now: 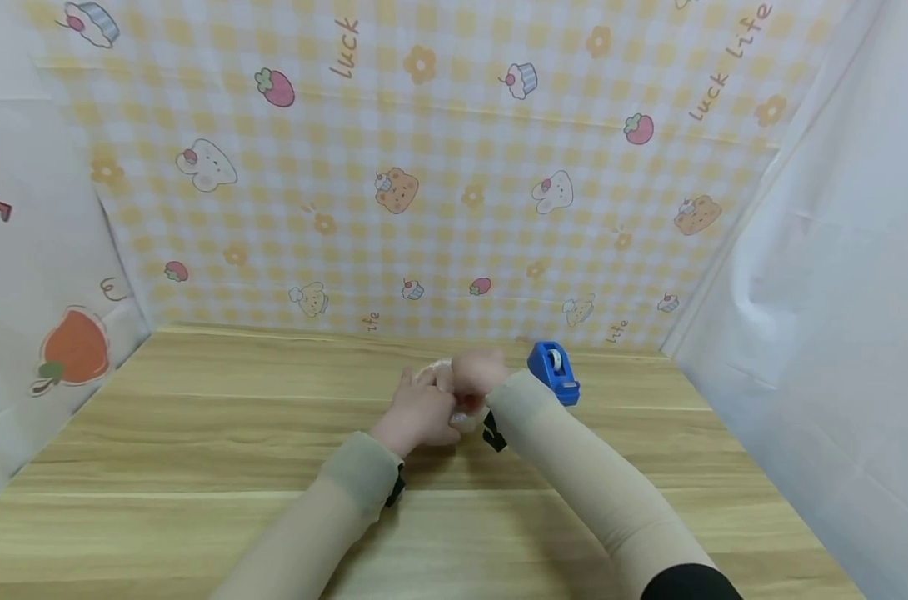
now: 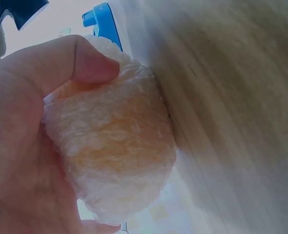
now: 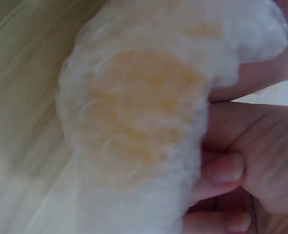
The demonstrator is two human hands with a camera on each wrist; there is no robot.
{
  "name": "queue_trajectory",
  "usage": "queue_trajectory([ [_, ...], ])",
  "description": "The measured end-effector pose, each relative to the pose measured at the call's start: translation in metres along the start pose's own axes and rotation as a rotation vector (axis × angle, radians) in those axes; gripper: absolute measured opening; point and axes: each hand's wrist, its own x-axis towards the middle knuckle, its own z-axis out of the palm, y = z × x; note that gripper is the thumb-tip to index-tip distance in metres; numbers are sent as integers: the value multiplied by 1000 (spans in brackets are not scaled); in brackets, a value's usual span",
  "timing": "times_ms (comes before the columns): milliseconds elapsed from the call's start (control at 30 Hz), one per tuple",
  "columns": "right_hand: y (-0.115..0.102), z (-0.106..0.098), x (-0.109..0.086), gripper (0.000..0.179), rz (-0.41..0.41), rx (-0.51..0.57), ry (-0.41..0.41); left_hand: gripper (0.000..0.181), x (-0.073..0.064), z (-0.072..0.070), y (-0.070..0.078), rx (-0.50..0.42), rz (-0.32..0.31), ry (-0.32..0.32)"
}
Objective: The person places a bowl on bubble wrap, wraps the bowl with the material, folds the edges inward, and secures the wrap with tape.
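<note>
A bundle of clear bubble wrap (image 1: 463,420) stands on the table between both hands, with something orange showing through the layers. My left hand (image 1: 420,414) grips its side; in the left wrist view the thumb lies across the upper part of the bubble-wrapped bundle (image 2: 119,141). My right hand (image 1: 479,371) reaches over from the other side. In the right wrist view, its curled fingers (image 3: 224,168) hold the wrap (image 3: 139,107) close to a bunched end that sticks out at upper right. The hands hide much of the bundle in the head view.
A blue tape dispenser (image 1: 553,372) with a roll of tape stands just beyond the right hand, near the table's back edge. A yellow checked cloth (image 1: 454,167) hangs behind the wooden table (image 1: 199,417), and white cloths hang at both sides.
</note>
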Motion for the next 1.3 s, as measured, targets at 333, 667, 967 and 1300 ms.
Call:
queue_trajectory([
  [333, -12, 9, 6, 43, 60, -427, 90, 19, -1, -2, 1, 40, 9, 1],
  [667, -2, 5, 4, 48, 90, -626, 49, 44, -2, -4, 4, 3, -19, 13],
  [967, 10, 3, -3, 52, 48, -507, 17, 37, -3, 2, 4, -23, -20, 16],
  [1300, 16, 14, 8, 30, 72, -339, 53, 28, 0, 2, 2, -11, -4, 18],
])
